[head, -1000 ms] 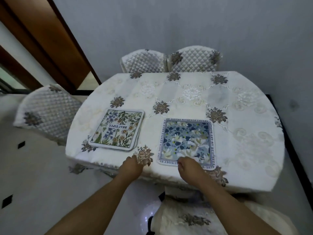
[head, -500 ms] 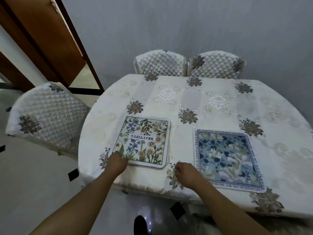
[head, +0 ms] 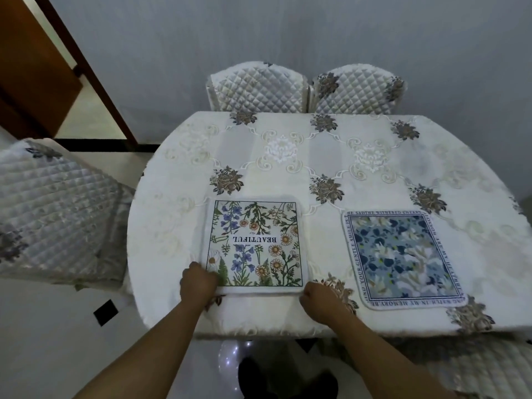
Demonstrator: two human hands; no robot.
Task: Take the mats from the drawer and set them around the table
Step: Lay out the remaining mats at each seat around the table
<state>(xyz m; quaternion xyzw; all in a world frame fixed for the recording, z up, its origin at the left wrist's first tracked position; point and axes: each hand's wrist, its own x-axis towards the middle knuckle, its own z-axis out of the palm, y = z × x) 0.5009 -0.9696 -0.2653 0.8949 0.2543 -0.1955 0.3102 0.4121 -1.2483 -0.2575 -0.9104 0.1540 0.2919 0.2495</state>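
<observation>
Flowered mat (head: 256, 243) lies on the desk (head: 288, 156) between our hands: left hand (head: 198, 283) grips its near-left corner, right hand (head: 319, 296) curls at its near-right corner, and we cannot tell if it holds. Blue mat (head: 403, 257) lies right of that hand.

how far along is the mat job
Done: the blue mat lies flat at the near right of the table. In hand: the left hand grips the floral mat at its near left corner, and the right hand is at its near right corner. Left: the side by the far chairs and the end by the left chair show no mats.
</observation>
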